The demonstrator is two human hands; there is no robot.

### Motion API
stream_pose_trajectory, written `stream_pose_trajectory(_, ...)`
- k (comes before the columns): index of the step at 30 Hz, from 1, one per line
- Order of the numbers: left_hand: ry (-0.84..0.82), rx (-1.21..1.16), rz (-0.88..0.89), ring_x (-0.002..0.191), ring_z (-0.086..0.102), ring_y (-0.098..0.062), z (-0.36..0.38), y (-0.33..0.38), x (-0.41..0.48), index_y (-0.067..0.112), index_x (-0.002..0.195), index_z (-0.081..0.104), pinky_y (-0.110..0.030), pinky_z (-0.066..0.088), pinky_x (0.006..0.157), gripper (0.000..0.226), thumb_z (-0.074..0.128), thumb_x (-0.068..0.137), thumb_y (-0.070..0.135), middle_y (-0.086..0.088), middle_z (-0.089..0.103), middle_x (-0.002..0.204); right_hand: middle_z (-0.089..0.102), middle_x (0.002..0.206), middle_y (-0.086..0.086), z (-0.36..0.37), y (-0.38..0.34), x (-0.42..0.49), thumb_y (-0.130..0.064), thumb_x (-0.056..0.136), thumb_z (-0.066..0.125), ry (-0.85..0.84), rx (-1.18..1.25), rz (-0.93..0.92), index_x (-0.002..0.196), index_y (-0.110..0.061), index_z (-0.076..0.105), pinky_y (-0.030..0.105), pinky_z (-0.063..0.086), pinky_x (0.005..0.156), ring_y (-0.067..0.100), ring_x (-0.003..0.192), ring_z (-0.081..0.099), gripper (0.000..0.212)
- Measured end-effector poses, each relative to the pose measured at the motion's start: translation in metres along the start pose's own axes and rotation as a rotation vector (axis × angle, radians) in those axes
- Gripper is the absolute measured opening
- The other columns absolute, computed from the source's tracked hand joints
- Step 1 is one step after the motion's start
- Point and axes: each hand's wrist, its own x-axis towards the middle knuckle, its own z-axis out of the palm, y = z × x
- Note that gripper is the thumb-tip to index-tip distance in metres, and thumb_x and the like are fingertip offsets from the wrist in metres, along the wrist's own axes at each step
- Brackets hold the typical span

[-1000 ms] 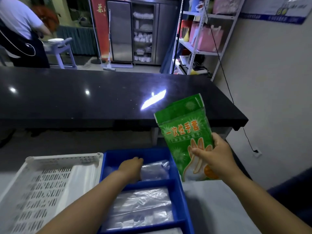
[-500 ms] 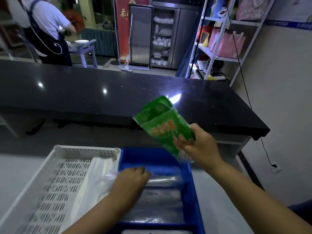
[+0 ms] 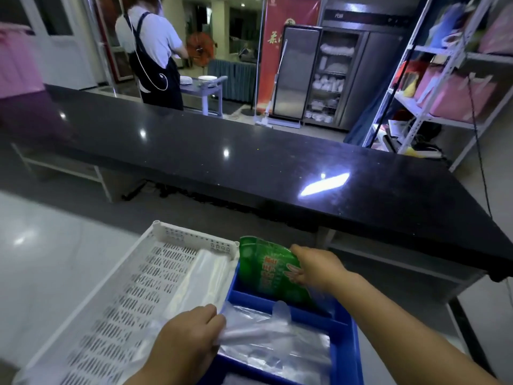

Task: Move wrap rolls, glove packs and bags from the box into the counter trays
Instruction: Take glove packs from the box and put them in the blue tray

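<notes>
Green glove pack [image 3: 270, 269] clasped by right hand [image 3: 319, 266] at blue tray [image 3: 345, 323] far edge | left hand [image 3: 191, 340] pinching clear bags [image 3: 266, 329]

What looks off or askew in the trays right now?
Nothing damaged or spilled. The green glove pack stands tilted in the blue tray's far compartment, right hand on it. The left hand pinches a clear bag hanging over the divider.

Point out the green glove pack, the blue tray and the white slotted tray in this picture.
green glove pack [image 3: 266, 269]: head view, on its printed front face.
blue tray [image 3: 345, 348]: head view, on its right side wall.
white slotted tray [image 3: 177, 236]: head view, on its far rim.
</notes>
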Motion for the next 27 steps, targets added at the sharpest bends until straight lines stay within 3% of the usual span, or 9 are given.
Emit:
stream_pose_trajectory(7, -0.003, 0.003, -0.019, 0.042, 0.049, -0.022, -0.006, 0.004, 0.003, 0.016, 0.054, 0.057, -0.026, 0.035, 0.034, 0.001, 0.056, 0.054, 0.016, -0.001, 0.052, 0.053, 0.062, 0.117, 0.007, -0.007, 0.002, 0.016, -0.041, 0.074, 0.071, -0.044, -0.032, -0.014, 0.131, -0.021, 0.037, 0.029, 0.04, 0.067, 0.027, 0.099, 0.06, 0.069)
stream_pose_trajectory(10, -0.052, 0.005, 0.0, 0.042, 0.048, -0.023, -0.003, 0.009, 0.011, 0.014, 0.054, 0.056, -0.026, 0.032, 0.034, 0.025, 0.072, 0.036, 0.007, -0.001, 0.051, 0.053, 0.061, 0.117, 0.004, -0.008, 0.004, 0.013, -0.043, 0.073, 0.072, -0.008, 0.019, 0.002, 0.129, -0.024, 0.036, 0.031, 0.042, 0.067, 0.025, 0.096, 0.06, 0.07)
stream_pose_trajectory(15, -0.111, 0.008, 0.058, 0.041, 0.047, -0.02, 0.001, 0.018, 0.03, 0.016, 0.055, 0.054, -0.024, 0.031, 0.034, 0.035, 0.077, 0.031, 0.008, 0.001, 0.053, 0.055, 0.058, 0.126, 0.001, -0.017, 0.001, -0.009, -0.043, 0.081, 0.064, 0.33, 0.044, 0.01, 0.136, -0.022, 0.04, 0.036, 0.042, 0.09, 0.023, 0.112, 0.052, 0.063)
stream_pose_trajectory(18, -0.137, 0.001, 0.097, 0.041, 0.047, -0.021, 0.007, 0.024, 0.046, 0.016, 0.057, 0.055, -0.025, 0.032, 0.032, 0.035, 0.077, 0.033, 0.005, 0.0, 0.056, 0.059, 0.065, 0.115, 0.001, -0.018, -0.005, -0.032, -0.035, 0.084, 0.064, 0.518, 0.225, -0.032, 0.122, -0.017, 0.057, 0.037, 0.044, 0.088, 0.022, 0.105, 0.056, 0.042)
stream_pose_trajectory(20, -0.159, 0.015, 0.131, 0.042, 0.05, -0.02, 0.012, 0.028, 0.06, 0.017, 0.058, 0.058, -0.025, 0.035, 0.032, 0.035, 0.079, 0.033, 0.008, 0.001, 0.057, 0.059, 0.066, 0.11, 0.0, -0.018, -0.014, -0.051, -0.037, 0.086, 0.061, 0.413, 0.464, -0.056, 0.118, -0.019, 0.06, 0.037, 0.047, 0.089, 0.018, 0.102, 0.058, 0.036)
stream_pose_trajectory(22, -0.177, 0.039, 0.175, 0.043, 0.053, -0.018, 0.017, 0.033, 0.077, 0.019, 0.057, 0.059, -0.022, 0.035, 0.033, 0.036, 0.081, 0.03, 0.012, 0.003, 0.057, 0.054, 0.065, 0.111, -0.004, -0.015, -0.023, -0.068, -0.047, 0.083, 0.059, 0.246, 0.554, -0.133, 0.122, -0.025, 0.055, 0.034, 0.046, 0.093, 0.011, 0.105, 0.056, 0.044)
stream_pose_trajectory(24, -0.181, 0.046, 0.207, 0.042, 0.054, -0.016, 0.024, 0.039, 0.095, 0.02, 0.058, 0.06, -0.019, 0.033, 0.034, 0.038, 0.082, 0.028, 0.013, 0.004, 0.057, 0.05, 0.064, 0.116, -0.009, -0.005, -0.025, -0.076, -0.051, 0.078, 0.061, 0.22, 0.396, -0.192, 0.125, -0.031, 0.051, 0.032, 0.042, 0.091, 0.009, 0.106, 0.055, 0.052)
stream_pose_trajectory(27, -0.179, 0.038, 0.234, 0.042, 0.056, -0.016, 0.038, 0.049, 0.123, 0.019, 0.058, 0.062, -0.018, 0.033, 0.034, 0.038, 0.083, 0.027, 0.013, 0.003, 0.06, 0.049, 0.07, 0.107, 0.0, 0.004, -0.016, -0.077, -0.027, 0.083, 0.062, 0.309, 0.25, -0.134, 0.117, -0.024, 0.062, 0.037, 0.045, 0.083, 0.023, 0.095, 0.061, 0.034)
